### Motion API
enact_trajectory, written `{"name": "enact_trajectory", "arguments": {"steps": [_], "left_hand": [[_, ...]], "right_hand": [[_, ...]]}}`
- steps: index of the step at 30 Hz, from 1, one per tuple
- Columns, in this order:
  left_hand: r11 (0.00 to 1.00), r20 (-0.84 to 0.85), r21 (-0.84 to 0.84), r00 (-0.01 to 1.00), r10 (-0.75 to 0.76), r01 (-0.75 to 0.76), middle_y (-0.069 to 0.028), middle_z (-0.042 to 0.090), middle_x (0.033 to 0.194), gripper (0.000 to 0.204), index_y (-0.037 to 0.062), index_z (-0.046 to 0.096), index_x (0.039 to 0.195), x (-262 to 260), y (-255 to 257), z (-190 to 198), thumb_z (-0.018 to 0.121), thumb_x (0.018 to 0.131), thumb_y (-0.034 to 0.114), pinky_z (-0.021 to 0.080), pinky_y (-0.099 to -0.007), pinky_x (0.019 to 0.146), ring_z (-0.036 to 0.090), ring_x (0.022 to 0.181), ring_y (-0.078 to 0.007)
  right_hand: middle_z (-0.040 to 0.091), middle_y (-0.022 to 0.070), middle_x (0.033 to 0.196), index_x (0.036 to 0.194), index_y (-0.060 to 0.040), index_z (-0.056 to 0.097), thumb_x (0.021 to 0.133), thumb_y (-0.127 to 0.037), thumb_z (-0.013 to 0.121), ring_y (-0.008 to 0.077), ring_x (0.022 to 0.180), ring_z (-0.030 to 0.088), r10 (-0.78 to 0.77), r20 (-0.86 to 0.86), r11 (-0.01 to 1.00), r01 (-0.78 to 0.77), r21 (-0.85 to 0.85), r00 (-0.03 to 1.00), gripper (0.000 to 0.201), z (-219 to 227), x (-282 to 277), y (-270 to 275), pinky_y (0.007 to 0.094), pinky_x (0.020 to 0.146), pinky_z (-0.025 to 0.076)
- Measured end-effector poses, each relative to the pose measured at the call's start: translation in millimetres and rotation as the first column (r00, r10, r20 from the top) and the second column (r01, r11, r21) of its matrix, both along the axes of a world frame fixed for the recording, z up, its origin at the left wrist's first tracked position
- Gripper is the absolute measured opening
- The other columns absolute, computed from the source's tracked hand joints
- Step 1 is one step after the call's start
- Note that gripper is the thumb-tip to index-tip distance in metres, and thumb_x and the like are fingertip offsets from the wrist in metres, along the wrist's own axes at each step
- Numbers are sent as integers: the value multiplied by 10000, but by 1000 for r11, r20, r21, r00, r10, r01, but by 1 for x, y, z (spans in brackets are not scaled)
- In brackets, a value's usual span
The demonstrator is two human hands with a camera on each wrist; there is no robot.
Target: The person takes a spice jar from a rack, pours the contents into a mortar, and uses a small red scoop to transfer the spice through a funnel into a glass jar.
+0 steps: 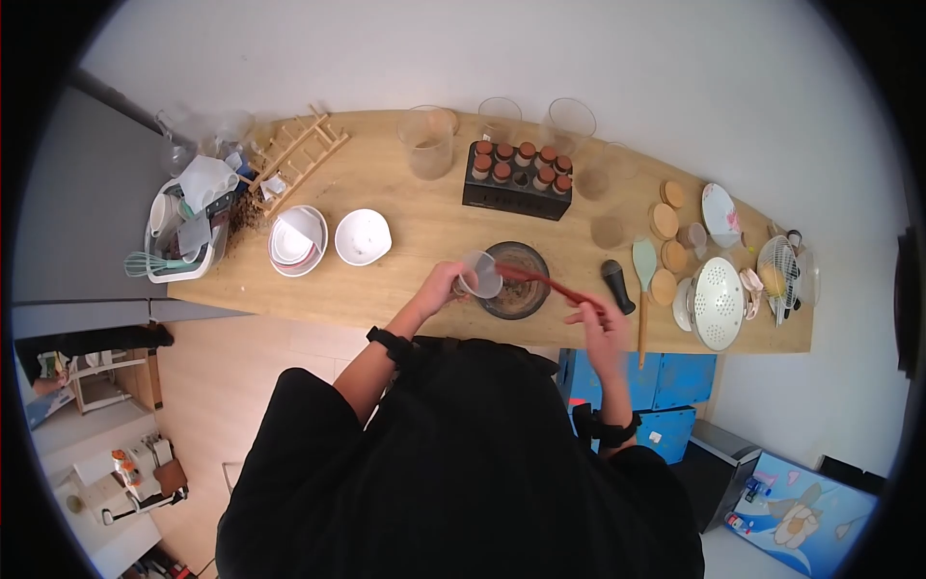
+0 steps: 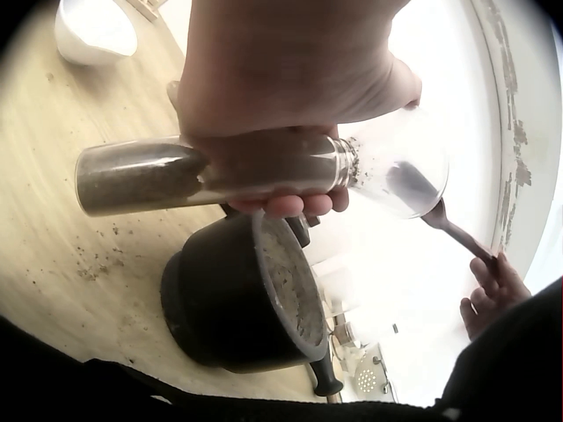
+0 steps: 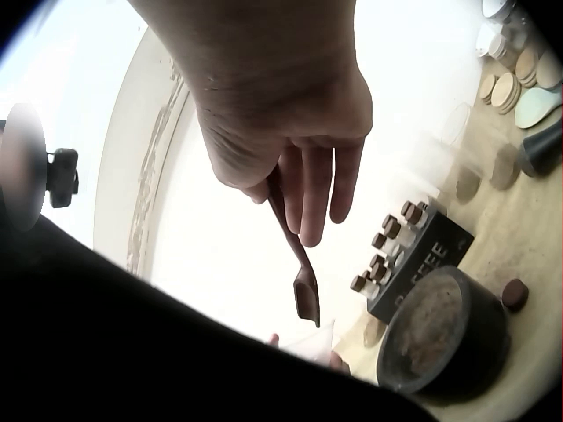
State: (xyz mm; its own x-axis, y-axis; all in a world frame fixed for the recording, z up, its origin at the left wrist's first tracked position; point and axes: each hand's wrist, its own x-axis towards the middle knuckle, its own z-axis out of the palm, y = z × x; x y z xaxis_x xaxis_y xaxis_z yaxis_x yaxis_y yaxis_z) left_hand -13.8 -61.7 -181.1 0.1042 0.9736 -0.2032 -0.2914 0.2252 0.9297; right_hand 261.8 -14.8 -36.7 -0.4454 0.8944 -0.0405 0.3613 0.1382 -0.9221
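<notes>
The left hand grips a glass tube partly filled with dark grounds, with a clear funnel at its mouth. In the head view the left hand and funnel are at the left rim of the dark mortar. The right hand pinches the handle of a reddish-brown scoop, whose head is at the funnel. Coarse brown material lies in the mortar. In the right wrist view the scoop points down from the right hand.
Behind the mortar stands a black rack of corked tubes. A black pestle, a pale green spatula and a white colander are on the right; white bowls on the left. Grounds are scattered on the table.
</notes>
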Motion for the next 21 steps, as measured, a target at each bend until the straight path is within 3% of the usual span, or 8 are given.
{"name": "enact_trajectory", "arguments": {"steps": [2,3,5,8,11,15,17,21], "left_hand": [[982,241,-180,964,107,-64,-78,568,686,597,15,588,791,3,-4,9,291,929,513,418,-291,554,518,595,-163],[982,243,-179,964,107,-64,-78,568,686,597,15,588,791,2,-4,12,291,929,513,418,-291,554,518,595,-163],[983,312,-172,944,108,-55,-78,547,666,636,34,565,808,-2,-5,15,227,918,562,416,-295,569,501,586,-167],[987,257,-153,963,85,-46,-74,557,674,664,42,565,820,-8,-7,10,202,909,592,412,-286,565,504,583,-163],[976,240,-200,962,133,-85,-70,560,674,656,60,567,809,-11,-13,9,213,903,603,410,-277,567,507,582,-160],[960,243,-265,958,155,-88,-64,560,672,653,77,569,802,-13,-19,3,216,897,618,408,-270,571,503,578,-154],[964,232,-250,961,154,-94,-60,558,668,645,81,571,800,-14,-22,2,225,895,617,408,-265,572,501,575,-150],[943,207,-310,959,192,-121,-56,556,666,642,78,574,803,-12,-22,7,227,898,610,407,-266,572,501,576,-144]], "right_hand": [[685,103,899,1062,-8,604,889,-80,563,154,720,669,-199,-122,979,202,14,972,192,-5,9,8,263,661,513],[685,103,899,1062,-8,604,889,-80,563,154,720,669,-199,-120,979,202,15,973,192,-10,8,9,263,661,513],[679,132,882,1048,-30,611,869,-94,597,198,705,675,-122,116,985,106,137,986,191,-29,2,10,277,632,510],[664,149,851,1035,-58,620,851,-120,623,256,704,664,-52,181,952,-6,306,982,194,-75,-12,3,305,607,508],[659,136,834,1025,-87,635,828,-140,648,291,714,649,82,268,922,-175,346,960,204,-77,-12,-4,332,601,507],[665,107,834,1019,-98,641,816,-154,659,286,711,649,-27,207,961,-32,275,978,211,-75,-12,1,343,597,509],[666,101,839,1017,-106,644,813,-165,658,287,703,643,91,291,931,-185,315,952,214,-71,-17,6,343,592,507],[664,96,822,1025,-118,638,813,-186,656,286,689,637,65,286,856,-201,476,956,223,-66,-14,10,349,576,500]]}}
